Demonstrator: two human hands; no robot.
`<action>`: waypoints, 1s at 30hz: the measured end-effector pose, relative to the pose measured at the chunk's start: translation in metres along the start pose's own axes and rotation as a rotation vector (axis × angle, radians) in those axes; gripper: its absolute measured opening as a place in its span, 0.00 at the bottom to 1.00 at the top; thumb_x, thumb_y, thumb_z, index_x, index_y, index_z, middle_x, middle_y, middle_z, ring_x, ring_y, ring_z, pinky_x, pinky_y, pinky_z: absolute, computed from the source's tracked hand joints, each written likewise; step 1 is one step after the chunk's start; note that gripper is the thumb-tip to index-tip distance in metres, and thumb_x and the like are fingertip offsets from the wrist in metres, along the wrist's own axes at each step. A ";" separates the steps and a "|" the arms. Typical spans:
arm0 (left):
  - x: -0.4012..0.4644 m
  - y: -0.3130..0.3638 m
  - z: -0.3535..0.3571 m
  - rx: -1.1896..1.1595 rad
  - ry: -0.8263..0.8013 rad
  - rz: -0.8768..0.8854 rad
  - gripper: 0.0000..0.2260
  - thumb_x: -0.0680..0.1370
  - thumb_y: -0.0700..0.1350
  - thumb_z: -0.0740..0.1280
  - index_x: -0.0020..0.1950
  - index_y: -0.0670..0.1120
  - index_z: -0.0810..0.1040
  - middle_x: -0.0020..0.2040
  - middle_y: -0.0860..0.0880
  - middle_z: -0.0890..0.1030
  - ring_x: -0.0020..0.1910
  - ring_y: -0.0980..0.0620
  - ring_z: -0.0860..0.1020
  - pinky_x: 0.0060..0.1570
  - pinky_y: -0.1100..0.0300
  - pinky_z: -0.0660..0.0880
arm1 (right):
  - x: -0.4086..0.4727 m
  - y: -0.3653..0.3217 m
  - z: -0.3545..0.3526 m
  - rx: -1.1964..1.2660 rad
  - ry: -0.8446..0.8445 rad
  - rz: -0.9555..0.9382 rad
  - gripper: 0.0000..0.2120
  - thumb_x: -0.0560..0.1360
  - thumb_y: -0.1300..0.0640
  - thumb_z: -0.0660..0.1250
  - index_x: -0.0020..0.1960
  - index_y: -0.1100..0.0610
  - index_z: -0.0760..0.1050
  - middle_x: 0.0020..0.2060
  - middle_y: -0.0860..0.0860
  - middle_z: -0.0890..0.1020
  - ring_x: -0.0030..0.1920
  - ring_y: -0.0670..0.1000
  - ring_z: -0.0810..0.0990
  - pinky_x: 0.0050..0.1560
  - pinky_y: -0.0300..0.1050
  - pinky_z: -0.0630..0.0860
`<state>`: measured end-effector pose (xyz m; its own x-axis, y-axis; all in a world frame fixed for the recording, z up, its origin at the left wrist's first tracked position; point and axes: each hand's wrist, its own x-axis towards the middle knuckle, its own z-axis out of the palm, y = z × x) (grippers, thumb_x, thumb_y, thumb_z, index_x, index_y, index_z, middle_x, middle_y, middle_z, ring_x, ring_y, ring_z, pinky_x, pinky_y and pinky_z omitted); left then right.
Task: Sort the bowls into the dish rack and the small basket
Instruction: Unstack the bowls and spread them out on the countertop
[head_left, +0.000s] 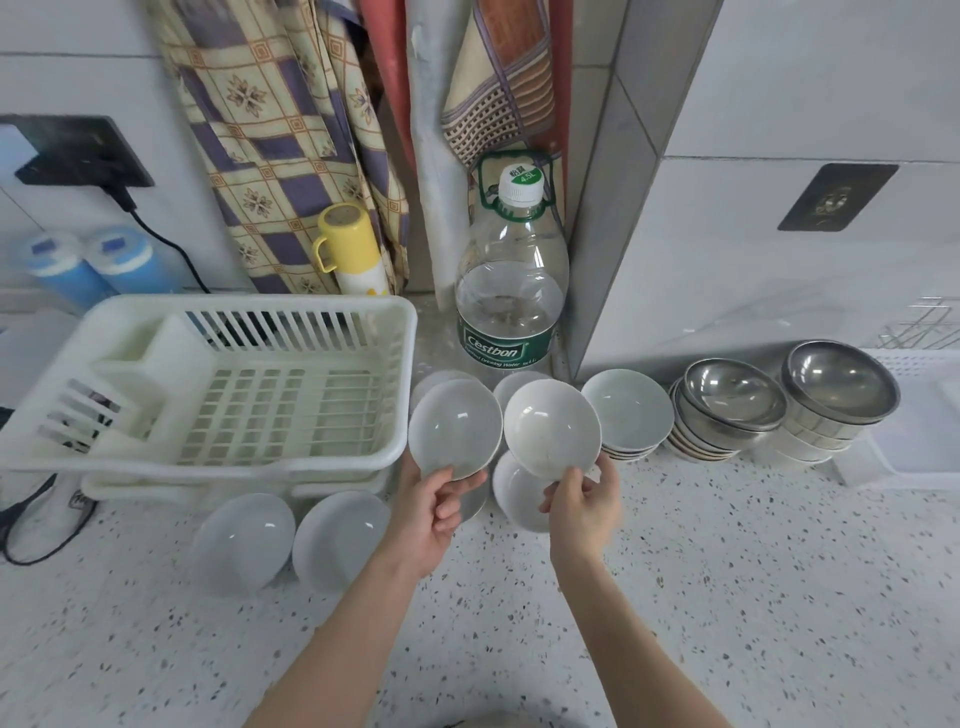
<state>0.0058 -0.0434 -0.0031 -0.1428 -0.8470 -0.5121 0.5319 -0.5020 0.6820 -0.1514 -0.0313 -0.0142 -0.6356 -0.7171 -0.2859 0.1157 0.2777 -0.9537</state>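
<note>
My left hand (434, 512) grips a white bowl (454, 427) by its lower rim, tilted toward me above the counter. My right hand (587, 504) holds a second white bowl (550, 426) the same way, just to the right. An empty white plastic dish rack (104, 457) stands at the left. Two white bowls (244, 540) (340, 538) rest on the counter in front of the rack. More white bowls lie under and behind my hands, and a stack of white bowls (626, 413) sits to the right. Two stacks of steel bowls (732, 400) (841, 382) stand further right, beside a white basket (914, 473).
A large water bottle (511, 306) stands behind the bowls against a grey pillar. A yellow flask (353, 249) and blue canisters (98, 265) sit behind the rack. A black cable (31, 519) runs down the left side. Speckled counter (727, 597) stretches toward me.
</note>
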 end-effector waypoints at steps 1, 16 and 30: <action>-0.005 -0.001 -0.002 0.013 -0.018 0.004 0.22 0.82 0.35 0.57 0.70 0.57 0.68 0.45 0.35 0.85 0.18 0.60 0.63 0.17 0.70 0.59 | -0.004 0.000 -0.006 0.008 -0.008 -0.016 0.17 0.76 0.62 0.58 0.62 0.50 0.71 0.23 0.48 0.78 0.23 0.44 0.76 0.30 0.42 0.74; -0.107 -0.041 -0.061 0.325 0.003 0.030 0.26 0.82 0.34 0.59 0.67 0.66 0.68 0.51 0.32 0.83 0.27 0.53 0.81 0.15 0.66 0.59 | -0.091 0.039 -0.087 -0.270 -0.097 -0.133 0.18 0.79 0.63 0.57 0.65 0.48 0.67 0.25 0.54 0.79 0.23 0.45 0.77 0.25 0.37 0.74; -0.120 -0.075 -0.085 0.486 0.084 -0.098 0.25 0.82 0.36 0.58 0.71 0.62 0.62 0.43 0.36 0.86 0.22 0.53 0.72 0.18 0.65 0.59 | -0.112 0.059 -0.116 -0.382 -0.060 0.057 0.20 0.77 0.63 0.57 0.68 0.52 0.67 0.24 0.52 0.80 0.25 0.43 0.78 0.34 0.44 0.71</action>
<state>0.0541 0.1106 -0.0369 -0.0942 -0.7848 -0.6125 0.0667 -0.6188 0.7827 -0.1620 0.1398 -0.0280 -0.5896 -0.7263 -0.3535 -0.1498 0.5284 -0.8357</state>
